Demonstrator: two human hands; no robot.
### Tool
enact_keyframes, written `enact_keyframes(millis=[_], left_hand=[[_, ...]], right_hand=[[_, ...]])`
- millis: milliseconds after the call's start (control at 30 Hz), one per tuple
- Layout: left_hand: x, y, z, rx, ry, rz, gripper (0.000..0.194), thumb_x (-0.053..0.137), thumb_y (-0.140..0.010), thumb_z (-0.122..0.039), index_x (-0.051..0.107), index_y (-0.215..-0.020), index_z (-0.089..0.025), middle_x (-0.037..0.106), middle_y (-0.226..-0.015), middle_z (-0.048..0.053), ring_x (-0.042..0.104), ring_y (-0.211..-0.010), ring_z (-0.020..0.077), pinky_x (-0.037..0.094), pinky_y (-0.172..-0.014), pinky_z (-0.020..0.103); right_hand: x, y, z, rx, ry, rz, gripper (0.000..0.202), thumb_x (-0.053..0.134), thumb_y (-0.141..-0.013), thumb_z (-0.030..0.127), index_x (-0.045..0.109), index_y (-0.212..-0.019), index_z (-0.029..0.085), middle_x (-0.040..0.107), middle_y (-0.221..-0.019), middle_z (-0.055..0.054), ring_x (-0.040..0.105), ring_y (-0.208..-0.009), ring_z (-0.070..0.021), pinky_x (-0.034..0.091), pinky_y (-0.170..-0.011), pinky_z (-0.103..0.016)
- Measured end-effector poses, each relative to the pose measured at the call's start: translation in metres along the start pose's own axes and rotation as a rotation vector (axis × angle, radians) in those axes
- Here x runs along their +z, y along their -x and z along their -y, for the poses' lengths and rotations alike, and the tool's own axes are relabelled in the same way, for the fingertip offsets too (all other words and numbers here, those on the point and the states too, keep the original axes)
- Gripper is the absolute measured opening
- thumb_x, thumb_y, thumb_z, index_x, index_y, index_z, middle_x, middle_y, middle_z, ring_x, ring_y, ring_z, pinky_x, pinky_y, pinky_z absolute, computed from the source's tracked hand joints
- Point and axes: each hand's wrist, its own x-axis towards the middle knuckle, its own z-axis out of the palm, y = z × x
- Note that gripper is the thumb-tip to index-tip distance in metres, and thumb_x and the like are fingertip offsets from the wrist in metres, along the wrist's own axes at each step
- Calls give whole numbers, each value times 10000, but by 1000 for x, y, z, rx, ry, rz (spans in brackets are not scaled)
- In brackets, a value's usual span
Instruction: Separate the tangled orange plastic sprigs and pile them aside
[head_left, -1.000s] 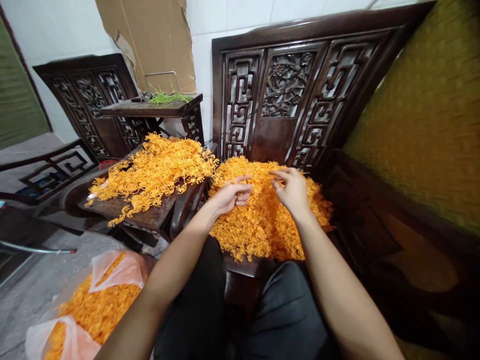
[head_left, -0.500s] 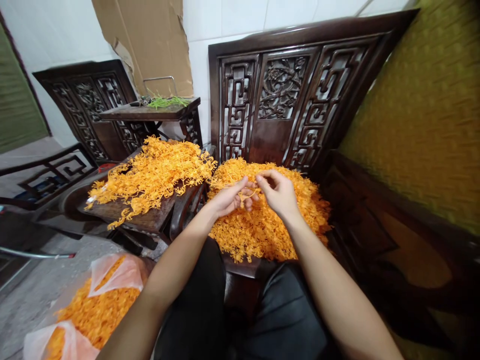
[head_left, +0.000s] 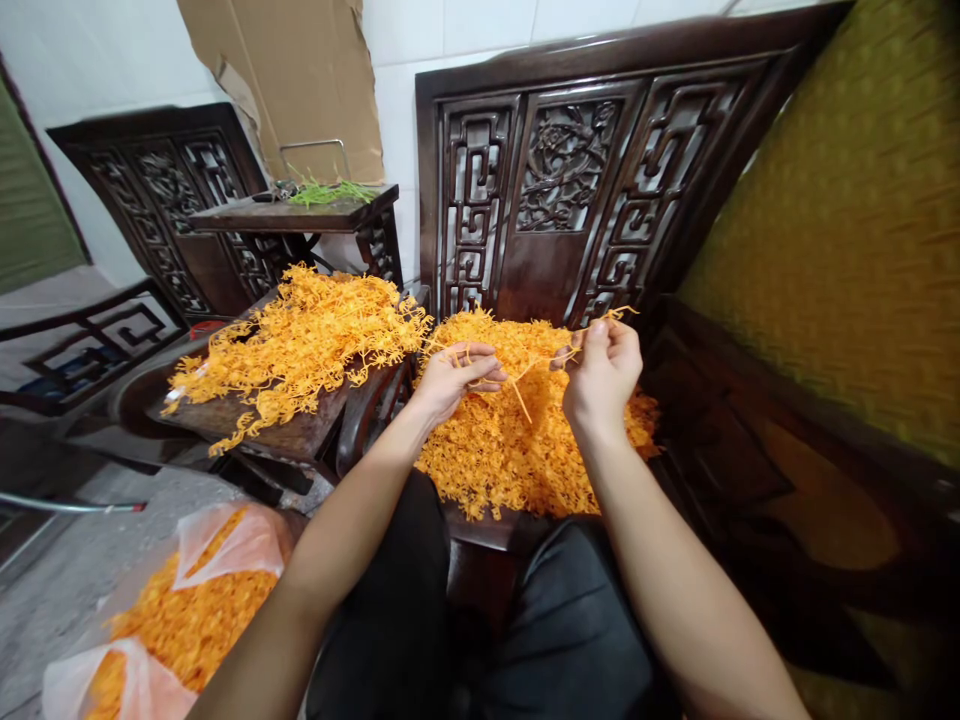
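An orange, spidery strand (head_left: 536, 358) stretches between my two hands, with thin legs hanging off it. My left hand (head_left: 459, 378) pinches its left end between thumb and fingers. At the other end, my right hand (head_left: 604, 370) closes on the strand, and a short tip sticks out above its fingers. Both hands are held over a large heap of the same orange pieces (head_left: 502, 460) on the dark wooden seat in front of me. What exactly the small pieces are, I cannot tell.
Left of the seat, more linked orange strands (head_left: 315, 330) lie on a low wooden table (head_left: 319, 425). A plastic bag (head_left: 217, 545) of orange pieces stands on the floor. Green stems (head_left: 330, 192) rest on a side table (head_left: 292, 218). A carved chair back (head_left: 547, 270) rises behind the heap.
My hands have drawn apart, the right one moving up and to the right. The strand that was bunched between the fingers is now stretched out.
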Motion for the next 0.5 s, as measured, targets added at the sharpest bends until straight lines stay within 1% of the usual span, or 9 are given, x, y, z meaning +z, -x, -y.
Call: enact_keyframes(millis=[100,200,233,267,367,400,433,467,500], left_hand=[[3,3,-3,-3,10,21,410,877,-682,-241,667,-1010,-113,761,-914,83,763,-836,198,615,-745,302],[4,3,-5,-16,3,48,445,857,-676,-173,663,-1073,-124,764,-991,93,761,-921,212,614,-815,326],[3,2,-5,-18,-4,52,463,857,-665,-155,660,-1084,-127,765,-997,91,759,-929,211,614,-826,330],[2,3,-5,-16,-16,56,478,859,-658,-149,659,-1092,-129,765,-1000,88,757,-928,207,614,-833,331],[1,11,-4,16,-111,94,507,887,-648,-211,662,-1096,-137,765,-995,72,753,-913,190,616,-847,326],[2,17,-3,32,-168,119,525,900,-640,-244,664,-1097,-138,765,-997,66,753,-928,195,615,-861,330],[4,23,-3,36,-248,144,545,907,-640,-273,663,-1108,-139,763,-1001,59,750,-959,205,612,-879,344],[7,29,-4,33,-340,166,559,904,-653,-294,656,-1128,-137,760,-1023,50,742,-1006,216,604,-906,375],[10,35,-6,38,-432,193,558,883,-690,-308,642,-1162,-133,754,-1053,36,728,-1055,221,586,-938,419]], right_hand=[[-5,-7,-8,-84,22,-27,410,390,-1004,620,428,-1225,276,532,-859,-18,520,-534,-141,453,-478,-306],[-2,-10,-3,-121,61,-12,456,311,-1019,635,418,-1300,292,567,-910,-44,556,-565,-155,440,-475,-304],[1,-8,2,-110,82,49,470,314,-1015,646,432,-1302,293,582,-921,-49,578,-585,-160,453,-485,-308],[2,-4,10,-90,110,153,481,357,-1001,661,457,-1287,287,597,-929,-53,598,-608,-163,471,-499,-312],[-3,21,44,-36,224,563,504,648,-875,656,566,-1151,242,637,-937,-50,639,-689,-167,530,-571,-318],[-10,33,57,-37,258,638,489,712,-841,626,592,-1096,227,642,-936,-46,644,-718,-168,540,-602,-318],[-21,44,70,-36,284,637,447,715,-852,601,604,-1054,217,637,-929,-41,642,-728,-161,539,-620,-315],[-34,55,82,-33,315,563,397,680,-893,575,604,-1033,212,627,-923,-38,632,-720,-149,531,-625,-309],[-50,67,92,-43,357,423,340,638,-937,536,598,-1034,212,618,-934,-37,618,-704,-134,516,-618,-300]])
